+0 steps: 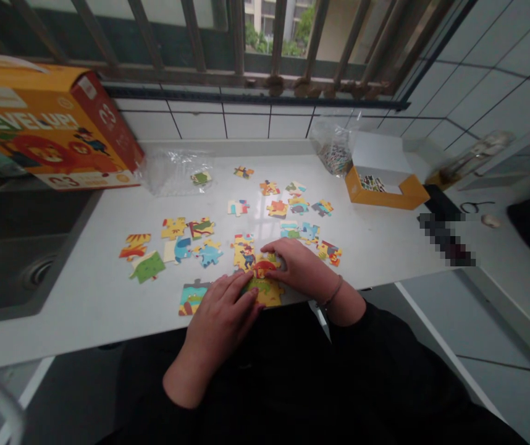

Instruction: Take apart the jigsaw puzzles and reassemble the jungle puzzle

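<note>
At the front edge of the white counter, both hands are at a small cluster of joined jigsaw puzzle pieces. My left hand lies over the cluster's left side, its fingers and thumb bent onto a piece and partly covering it. From the right, my right hand has its thumb and fingers curled around a puzzle piece with a red patch. A piece with a figure in blue adjoins at the top. Beside my left hand lies a crocodile puzzle piece, partly hidden by it.
Several loose puzzle pieces lie left, with more pieces behind the hands. An orange box stands by the sink. A clear plastic bag, a filled bag and an open yellow box sit at the back.
</note>
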Demonstrator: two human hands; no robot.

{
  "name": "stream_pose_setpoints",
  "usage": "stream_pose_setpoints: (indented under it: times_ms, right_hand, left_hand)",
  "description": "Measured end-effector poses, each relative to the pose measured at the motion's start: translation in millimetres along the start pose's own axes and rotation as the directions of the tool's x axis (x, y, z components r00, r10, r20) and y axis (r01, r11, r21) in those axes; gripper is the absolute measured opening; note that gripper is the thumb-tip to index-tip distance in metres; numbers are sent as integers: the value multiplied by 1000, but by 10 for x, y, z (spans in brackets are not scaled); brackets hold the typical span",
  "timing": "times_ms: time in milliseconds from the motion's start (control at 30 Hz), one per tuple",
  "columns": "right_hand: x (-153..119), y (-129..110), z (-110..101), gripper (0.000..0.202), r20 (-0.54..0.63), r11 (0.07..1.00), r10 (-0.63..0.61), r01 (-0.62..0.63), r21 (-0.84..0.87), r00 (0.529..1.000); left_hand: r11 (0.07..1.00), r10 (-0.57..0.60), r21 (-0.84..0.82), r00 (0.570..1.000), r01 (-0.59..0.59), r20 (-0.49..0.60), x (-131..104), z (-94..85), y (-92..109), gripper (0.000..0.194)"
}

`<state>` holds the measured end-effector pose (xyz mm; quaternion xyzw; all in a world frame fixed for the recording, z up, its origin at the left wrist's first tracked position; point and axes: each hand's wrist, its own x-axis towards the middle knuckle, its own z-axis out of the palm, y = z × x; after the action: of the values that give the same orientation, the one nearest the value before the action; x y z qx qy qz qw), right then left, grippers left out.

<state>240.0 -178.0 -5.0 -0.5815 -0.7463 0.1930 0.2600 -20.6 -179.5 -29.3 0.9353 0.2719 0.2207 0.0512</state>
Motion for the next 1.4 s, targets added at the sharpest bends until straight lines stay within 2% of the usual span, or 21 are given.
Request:
stream_pose_setpoints:
  times_ms: [100, 200, 367, 433, 600, 767, 867, 1000, 1133, 1400]
  right_hand:
    - [61, -26, -37, 39, 24, 999, 2, -3, 45, 1000]
    - [130, -17, -67, 34, 52, 984, 50, -58, 169, 997]
    - [229, 79, -46, 24, 133, 856, 210, -248, 453, 969]
    - [237, 119, -44, 23, 103, 823, 271, -286, 490, 957]
    - [93, 187, -126, 24, -34, 872, 360, -324, 367, 932]
    - [-154, 254, -207, 22, -87, 886, 400, -361, 289, 912]
    - [-204, 261, -198, 20, -92, 885, 407, -368, 286, 909]
    - [-143, 205, -134, 18, -91, 915, 331, -296, 274, 939]
    - [-53, 146, -66, 17, -115, 968, 213, -194, 159, 970]
    - [13, 85, 16, 15, -74, 994, 107, -103, 45, 992]
  left_hand:
    - [1000, -3, 5, 1000, 3, 1, 6, -7, 7, 15]
    - [1000, -4, 13, 1000, 4, -3, 5, -4, 4, 14]
    - [1000, -8, 1, 1000, 8, -3, 0, 8, -6, 13]
    - [1000, -12, -13, 1000, 12, -3, 1, 11, -3, 13]
    - [999, -19, -36, 1000, 18, -24, -5, 20, 2, 14]
    - [1000, -13, -4, 1000, 13, -21, -11, 19, -18, 15]
    - [1000, -2, 11, 1000, 2, -30, 2, 4, -22, 14]
    - [1000, -1, 22, 1000, 2, -28, 6, -22, -16, 14]
    - [1000, -22, 6, 999, 22, -25, -43, -42, -26, 14]
    - [999, -38, 0, 999, 38, -6, -87, -46, -48, 13]
